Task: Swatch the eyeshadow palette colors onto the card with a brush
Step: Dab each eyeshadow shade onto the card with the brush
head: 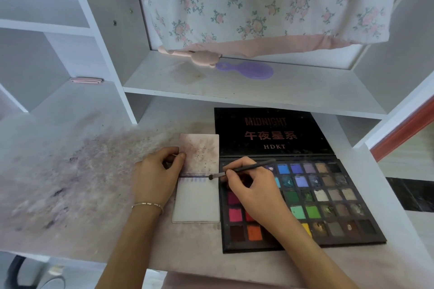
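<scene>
Presently on a stained, pale desktop [77, 171]:

Small white flip notepad serving as card [198, 204], lying just left of and touching the palette edge; upper leaf folded back, dusted with pigment; lower leaf mostly bare. Row of short lilac swatch strokes [192, 180] running left to right just below the fold.

Large black eyeshadow palette [303, 204], lid open flat behind, pans in blues, greens, pinks, orange, neutrals.

Slim dark-handled brush [244, 169], long axis slanting from upper right down to lower left, tip at the right end of the stroke row, at or just above the paper; contact not certain.

Right hand [253, 185]: fingers curled round the brush near the ferrule, pencil-fashion, hovering over the palette's left columns.

Left hand [159, 176]: thumb and fingers pinching the notepad's left edge at the fold, pinning it.

Judgement: row filled to its right end; next colour a short reach right, the nearer right hand already above the pans; fresh strokes likely needing the bare leaf below.

Also, on the shelf behind: purple plastic hairbrush [246, 70].
</scene>
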`<state>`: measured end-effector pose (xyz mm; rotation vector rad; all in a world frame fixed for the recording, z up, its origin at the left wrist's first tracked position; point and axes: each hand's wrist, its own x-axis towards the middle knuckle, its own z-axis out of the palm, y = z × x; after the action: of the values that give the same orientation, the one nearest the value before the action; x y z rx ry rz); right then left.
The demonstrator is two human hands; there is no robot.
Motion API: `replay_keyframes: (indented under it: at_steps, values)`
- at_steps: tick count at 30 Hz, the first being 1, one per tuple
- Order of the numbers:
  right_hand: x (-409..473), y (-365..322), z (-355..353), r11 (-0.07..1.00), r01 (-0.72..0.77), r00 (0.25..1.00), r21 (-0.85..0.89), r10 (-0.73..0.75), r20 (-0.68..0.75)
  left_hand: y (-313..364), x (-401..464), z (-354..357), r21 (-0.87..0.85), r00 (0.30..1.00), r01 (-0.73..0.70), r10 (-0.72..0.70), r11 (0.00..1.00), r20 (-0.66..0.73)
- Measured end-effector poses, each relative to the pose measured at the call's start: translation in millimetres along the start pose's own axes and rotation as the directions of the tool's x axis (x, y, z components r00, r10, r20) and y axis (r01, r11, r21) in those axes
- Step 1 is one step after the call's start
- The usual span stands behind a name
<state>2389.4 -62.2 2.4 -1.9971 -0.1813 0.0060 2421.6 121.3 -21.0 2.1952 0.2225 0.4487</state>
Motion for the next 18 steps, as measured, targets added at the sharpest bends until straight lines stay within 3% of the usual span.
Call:
replay_keyframes:
  at_steps: [18]
  values:
    - [1.6, 2.9, 3.5, 0.999, -0.012, 0.999, -0.05, 0.014, 0.03, -0.4, -1.1, -0.6, 0.012, 1.0, 0.009, -0.009, 1.0, -0.005]
